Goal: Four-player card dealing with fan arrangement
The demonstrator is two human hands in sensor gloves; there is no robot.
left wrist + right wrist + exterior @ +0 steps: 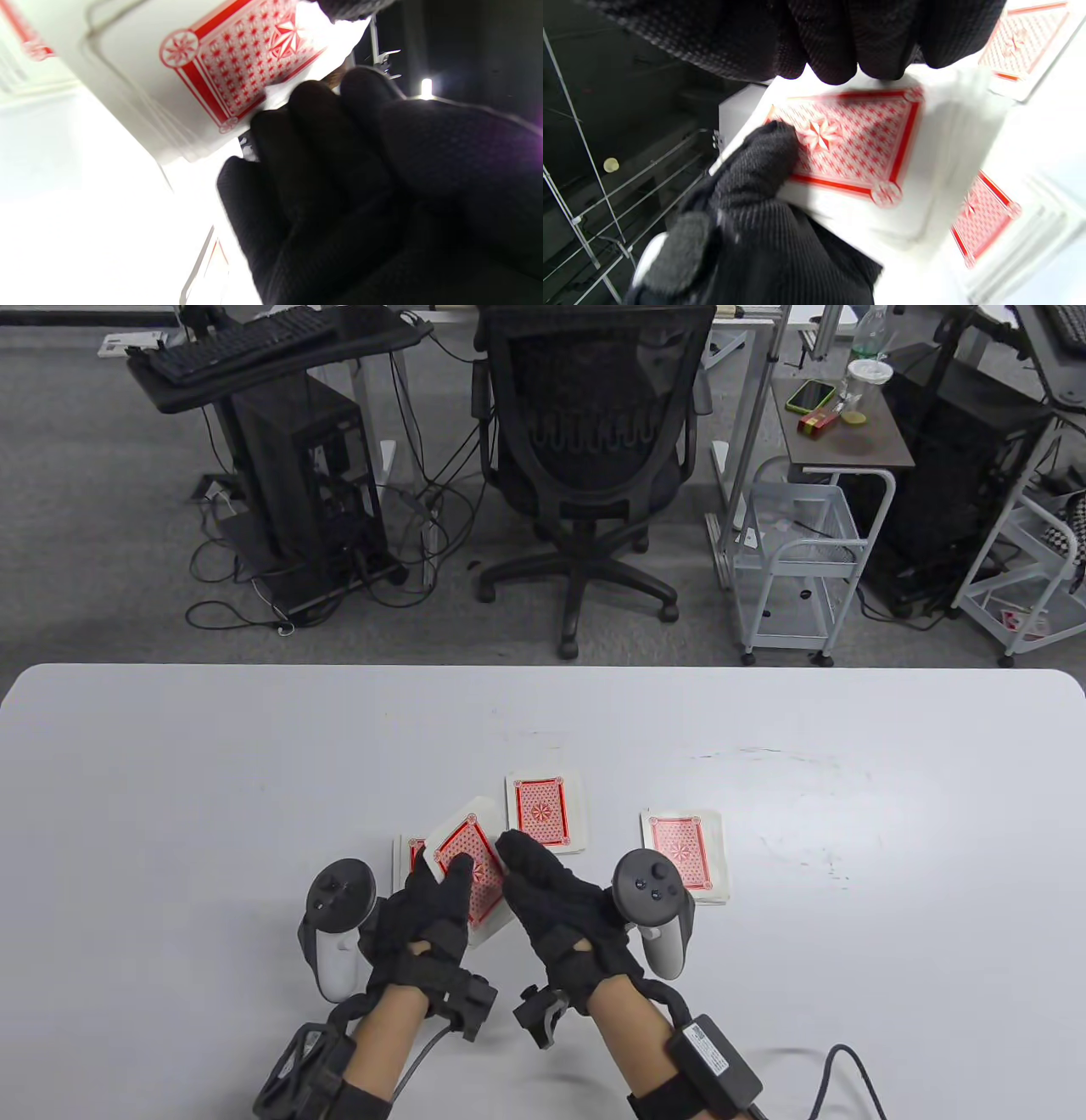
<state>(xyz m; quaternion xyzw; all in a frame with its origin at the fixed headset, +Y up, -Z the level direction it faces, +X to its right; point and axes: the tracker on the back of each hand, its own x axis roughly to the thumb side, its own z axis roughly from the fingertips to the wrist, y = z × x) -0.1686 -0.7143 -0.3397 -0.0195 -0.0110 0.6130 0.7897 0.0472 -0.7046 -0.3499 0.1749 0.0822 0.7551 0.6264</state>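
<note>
My left hand [428,912] holds a deck of red-backed cards [469,867] above the table, with its thumb [763,165] lying on the top card. The deck also shows in the left wrist view [237,63] and the right wrist view [857,140]. My right hand [547,886] is beside the deck, and its fingertips [840,46] touch the deck's far edge. No card is lifted off. Three dealt piles lie face down: one mostly hidden behind the deck [407,853], one in the middle [547,812], one at the right [685,853].
The white table [212,780] stretches wide to the left, right and back of the piles. An office chair [585,432] and a wire cart [797,560] stand on the floor beyond the table's far edge.
</note>
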